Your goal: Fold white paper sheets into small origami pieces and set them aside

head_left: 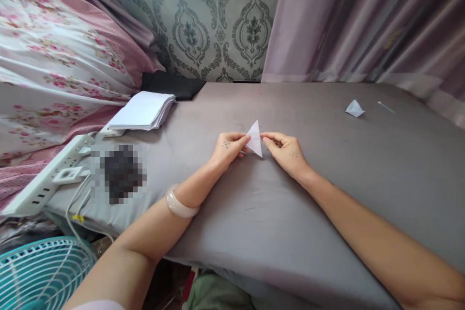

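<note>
A small white paper folded into a triangle (255, 138) stands just above the grey sheet (254, 213), held between both hands. My left hand (228, 147) pinches its left side with thumb and fingers closed; a pale bangle sits on that wrist. My right hand (285, 151) pinches the right edge, fingers curled in. Both forearms rest on the grey surface.
A stack of white paper sheets (143, 111) lies at the back left beside a black cloth (174, 85). A folded paper piece (354, 108) and a thin stick (385, 107) lie far right. A white power strip (47, 177), cables and a teal fan (39, 273) are at the left edge.
</note>
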Demonstrator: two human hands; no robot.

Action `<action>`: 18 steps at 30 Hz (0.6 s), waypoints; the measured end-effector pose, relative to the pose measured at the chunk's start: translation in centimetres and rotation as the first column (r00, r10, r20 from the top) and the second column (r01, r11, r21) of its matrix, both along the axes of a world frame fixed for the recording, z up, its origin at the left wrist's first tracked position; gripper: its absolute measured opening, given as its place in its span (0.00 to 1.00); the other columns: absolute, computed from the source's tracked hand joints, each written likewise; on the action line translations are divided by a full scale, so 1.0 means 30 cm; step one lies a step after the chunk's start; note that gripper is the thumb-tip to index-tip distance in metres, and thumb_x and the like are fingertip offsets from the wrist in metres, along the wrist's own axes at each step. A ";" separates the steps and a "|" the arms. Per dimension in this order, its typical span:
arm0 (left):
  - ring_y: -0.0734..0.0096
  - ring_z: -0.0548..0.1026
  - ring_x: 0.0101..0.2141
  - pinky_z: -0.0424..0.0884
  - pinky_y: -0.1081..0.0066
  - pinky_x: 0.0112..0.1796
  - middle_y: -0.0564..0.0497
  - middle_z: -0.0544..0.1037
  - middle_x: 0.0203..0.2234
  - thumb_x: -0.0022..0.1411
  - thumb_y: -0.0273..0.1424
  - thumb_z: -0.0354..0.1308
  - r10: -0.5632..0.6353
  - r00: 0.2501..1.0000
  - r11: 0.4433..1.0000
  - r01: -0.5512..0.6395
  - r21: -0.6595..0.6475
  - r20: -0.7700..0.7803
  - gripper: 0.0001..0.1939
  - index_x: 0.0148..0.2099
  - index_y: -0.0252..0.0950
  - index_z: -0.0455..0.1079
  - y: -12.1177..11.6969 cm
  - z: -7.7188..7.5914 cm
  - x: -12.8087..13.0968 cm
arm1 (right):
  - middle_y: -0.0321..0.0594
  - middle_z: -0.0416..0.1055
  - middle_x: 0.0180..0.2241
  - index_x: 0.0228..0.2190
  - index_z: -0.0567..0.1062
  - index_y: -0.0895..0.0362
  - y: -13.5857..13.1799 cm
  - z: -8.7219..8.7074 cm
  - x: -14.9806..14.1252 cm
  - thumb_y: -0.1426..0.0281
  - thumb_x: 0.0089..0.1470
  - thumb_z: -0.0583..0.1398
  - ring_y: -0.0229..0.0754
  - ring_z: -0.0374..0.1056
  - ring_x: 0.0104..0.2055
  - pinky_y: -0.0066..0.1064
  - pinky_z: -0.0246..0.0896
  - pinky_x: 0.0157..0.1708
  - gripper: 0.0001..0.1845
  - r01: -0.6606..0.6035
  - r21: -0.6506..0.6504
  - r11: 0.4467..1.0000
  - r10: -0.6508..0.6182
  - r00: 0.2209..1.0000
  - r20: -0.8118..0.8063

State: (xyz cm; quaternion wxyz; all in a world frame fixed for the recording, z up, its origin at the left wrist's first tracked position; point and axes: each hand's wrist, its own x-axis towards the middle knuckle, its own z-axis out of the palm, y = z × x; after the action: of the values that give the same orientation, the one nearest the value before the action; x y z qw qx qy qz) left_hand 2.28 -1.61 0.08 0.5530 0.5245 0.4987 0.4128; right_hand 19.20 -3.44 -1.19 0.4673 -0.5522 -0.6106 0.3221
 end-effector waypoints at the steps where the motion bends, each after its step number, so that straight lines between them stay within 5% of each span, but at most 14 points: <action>1: 0.74 0.75 0.26 0.64 0.79 0.22 0.44 0.79 0.31 0.58 0.35 0.62 -0.007 1.000 1.000 0.007 0.021 -0.025 0.14 0.41 0.30 0.78 0.000 -0.004 0.001 | 0.43 0.77 0.35 0.40 0.80 0.58 -0.001 0.001 -0.002 0.63 0.53 0.59 0.41 0.70 0.33 0.35 0.64 0.36 0.17 -0.002 -0.016 1.000 0.002 1.000 -0.010; 7: 0.72 0.76 0.27 0.67 0.79 0.22 0.45 0.79 0.30 0.59 0.37 0.61 -0.008 0.997 0.996 0.015 0.091 -0.076 0.15 0.42 0.30 0.76 0.012 -0.031 0.002 | 0.45 0.76 0.42 0.38 0.80 0.56 -0.010 0.003 -0.010 0.65 0.54 0.58 0.42 0.70 0.40 0.34 0.63 0.39 0.14 -0.020 0.056 0.998 0.019 0.999 0.027; 12: 0.72 0.77 0.29 0.69 0.77 0.24 0.45 0.80 0.31 0.61 0.36 0.59 -0.034 0.993 0.994 0.046 0.101 -0.111 0.15 0.43 0.30 0.76 0.017 -0.038 0.003 | 0.38 0.73 0.28 0.35 0.77 0.56 -0.015 0.014 -0.021 0.60 0.50 0.61 0.37 0.64 0.26 0.31 0.58 0.26 0.14 -0.010 -0.094 0.996 0.000 0.994 -0.106; 18: 0.73 0.75 0.27 0.67 0.77 0.24 0.46 0.78 0.28 0.59 0.39 0.61 -0.096 0.995 0.987 0.100 0.127 -0.038 0.16 0.40 0.30 0.76 0.003 -0.022 0.014 | 0.31 0.64 0.21 0.29 0.75 0.58 0.001 0.021 -0.010 0.56 0.43 0.66 0.31 0.53 0.21 0.28 0.46 0.21 0.17 -0.074 -0.235 0.969 -0.012 0.938 -0.346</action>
State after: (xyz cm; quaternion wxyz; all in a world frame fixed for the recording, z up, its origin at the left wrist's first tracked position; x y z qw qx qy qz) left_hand 2.71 -1.53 -0.58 0.5297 0.5893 0.4534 0.4082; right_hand 18.91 -3.40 -0.57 0.4904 -0.5307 -0.4836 0.4940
